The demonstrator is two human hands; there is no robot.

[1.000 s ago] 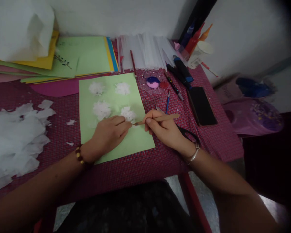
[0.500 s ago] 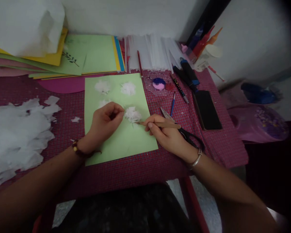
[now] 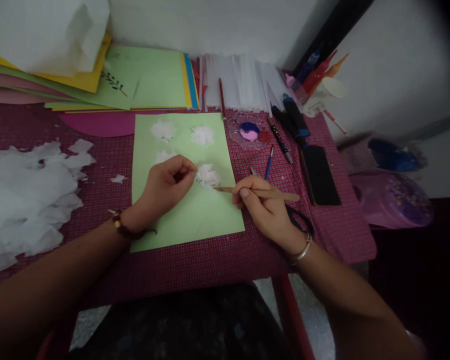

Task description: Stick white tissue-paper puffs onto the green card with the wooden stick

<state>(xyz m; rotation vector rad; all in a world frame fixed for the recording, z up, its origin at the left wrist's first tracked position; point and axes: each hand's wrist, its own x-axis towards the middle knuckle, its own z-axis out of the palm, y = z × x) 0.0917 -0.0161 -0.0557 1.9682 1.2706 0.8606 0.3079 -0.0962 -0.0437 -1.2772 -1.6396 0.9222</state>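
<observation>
A red checked cloth [image 3: 195, 260] looks matt and woven; the pale green sheet [image 3: 195, 215] is smooth, matt paper; the ragged white tissue-like pieces [image 3: 26, 195] look crinkled; the flat black phone [image 3: 321, 175] has a smooth, dark face.

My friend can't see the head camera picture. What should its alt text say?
A right hand holds a brush-like wooden tool beside a fluffy white tuft on green paper; the left hand is close by. White paper scraps lie to the left.

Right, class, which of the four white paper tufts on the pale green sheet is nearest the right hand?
The lower-right white paper tuft; the tan wooden stick in the right hand points at it alone.
</observation>
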